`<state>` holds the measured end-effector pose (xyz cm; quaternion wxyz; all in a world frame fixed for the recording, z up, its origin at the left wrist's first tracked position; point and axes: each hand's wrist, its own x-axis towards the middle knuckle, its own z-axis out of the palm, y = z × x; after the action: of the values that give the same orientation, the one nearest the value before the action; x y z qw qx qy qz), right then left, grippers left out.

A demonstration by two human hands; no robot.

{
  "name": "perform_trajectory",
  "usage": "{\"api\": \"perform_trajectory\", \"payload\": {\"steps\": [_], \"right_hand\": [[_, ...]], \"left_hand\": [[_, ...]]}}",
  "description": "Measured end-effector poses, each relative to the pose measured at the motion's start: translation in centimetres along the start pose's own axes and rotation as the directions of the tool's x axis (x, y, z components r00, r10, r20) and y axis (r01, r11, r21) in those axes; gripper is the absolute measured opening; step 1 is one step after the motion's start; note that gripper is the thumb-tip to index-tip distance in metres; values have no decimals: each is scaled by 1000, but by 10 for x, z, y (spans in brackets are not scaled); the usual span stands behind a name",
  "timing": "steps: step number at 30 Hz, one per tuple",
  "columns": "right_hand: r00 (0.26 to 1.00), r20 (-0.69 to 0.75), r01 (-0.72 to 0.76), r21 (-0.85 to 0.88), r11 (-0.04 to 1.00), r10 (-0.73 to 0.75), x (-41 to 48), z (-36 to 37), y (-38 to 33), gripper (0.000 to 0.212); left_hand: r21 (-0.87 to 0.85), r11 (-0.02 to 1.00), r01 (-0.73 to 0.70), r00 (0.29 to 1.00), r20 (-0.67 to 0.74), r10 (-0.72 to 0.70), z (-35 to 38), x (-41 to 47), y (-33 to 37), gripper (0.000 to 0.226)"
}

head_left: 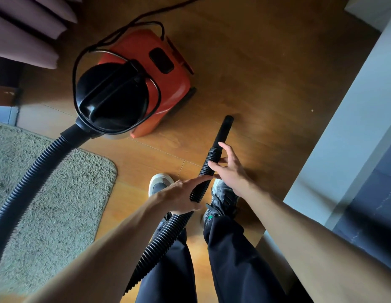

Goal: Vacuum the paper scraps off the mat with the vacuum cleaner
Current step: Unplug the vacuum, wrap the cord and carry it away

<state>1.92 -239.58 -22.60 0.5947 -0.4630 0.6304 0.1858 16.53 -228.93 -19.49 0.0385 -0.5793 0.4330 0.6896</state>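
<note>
Black ribbed hose (212, 154) within curled left fingers (196, 179), upper end between pinching right fingers (226, 149).

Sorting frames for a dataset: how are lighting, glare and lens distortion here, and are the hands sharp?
Head view: strong wide-angle stretch, forearms ballooning toward the bottom edge; wooden floor glows warm, top-left corner dim; soft glare on the vacuum cleaner's black top; left hand and right hand on the hose look sharp.

Our orange-and-black vacuum cleaner (150, 84) standing just beside our shaggy grey mat (70, 193), its ribbed black hose (37, 169) crossing over the mat
</note>
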Motion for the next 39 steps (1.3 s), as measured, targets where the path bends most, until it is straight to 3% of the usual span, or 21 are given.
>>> {"api": "perform_trajectory", "payload": {"steps": [4, 8, 12, 20, 27, 39], "right_hand": [[1000, 11, 14, 44, 999, -14, 0, -1, 6, 68], [995, 95, -1, 140, 990, -12, 5, 3, 7, 82], [992, 119, 24, 102, 995, -36, 8, 8, 5, 87], [1000, -18, 4, 210, 978, -1, 5, 9, 7, 87], [998, -64, 34, 121, 992, -26, -10, 15, 15, 84], [988, -152, 45, 121, 992, -26, 20, 50, 55, 84]], "left_hand": [[-14, 1000, 6, 1000, -6, -6, 5, -1, -1, 90], [-53, 998, 29, 999, -30, -31, 11, -5, -5, 91], [-90, 994, 63, 997, -41, -67, 18, -7, -11, 91], [-108, 991, 72, 986, -140, -87, 45, -51, -21, 80], [-171, 980, 103, 963, -231, -141, 79, -78, -49, 80], [54, 992, 114, 917, -389, -84, 108, -27, -117, 74]]}}
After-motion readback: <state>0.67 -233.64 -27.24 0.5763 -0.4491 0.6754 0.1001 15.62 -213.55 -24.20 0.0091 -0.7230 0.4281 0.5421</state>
